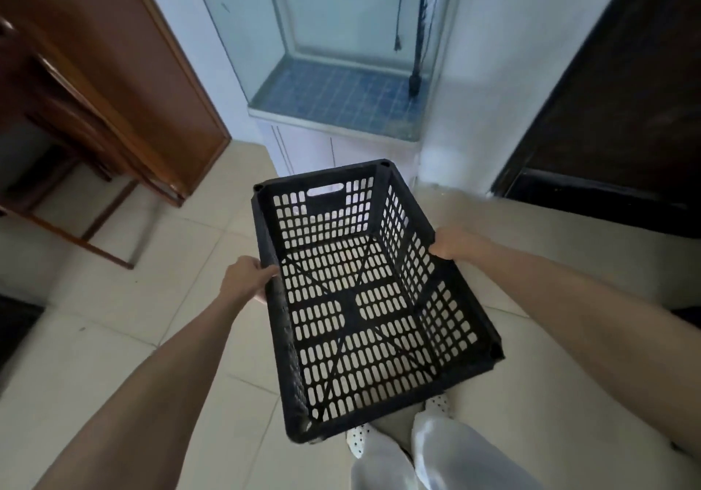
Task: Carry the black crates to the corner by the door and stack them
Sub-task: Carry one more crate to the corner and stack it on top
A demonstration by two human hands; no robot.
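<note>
- A black plastic crate, rectangular with slotted walls and a slotted bottom, is held in front of the person above the floor, its open top facing up and one short end pointing away from them.
- The left hand grips the rim of the crate's left long side, with the fingers curled over the edge.
- The right hand grips the rim of the right long side, with the fingers wrapped around it.
- The crate is tilted slightly, and a cut-out handle slot shows in its far short wall.
- The floor of pale beige glossy tiles has thin grout lines and shows through the crate's slots.
- Straight ahead stands a glass aquarium tank with a blue grid base and a black pipe with a cable hanging inside.
- The tank sits on a white cabinet, and the crate's far end is near the cabinet's front.
- A white wall runs beside the tank on the right and meets a dark wooden door.
- On the left, a reddish-brown wooden panel stands against the wall, with brown wooden furniture beside it.
- Below the crate's near end are the person's white trousers and white black-dotted footwear.
</note>
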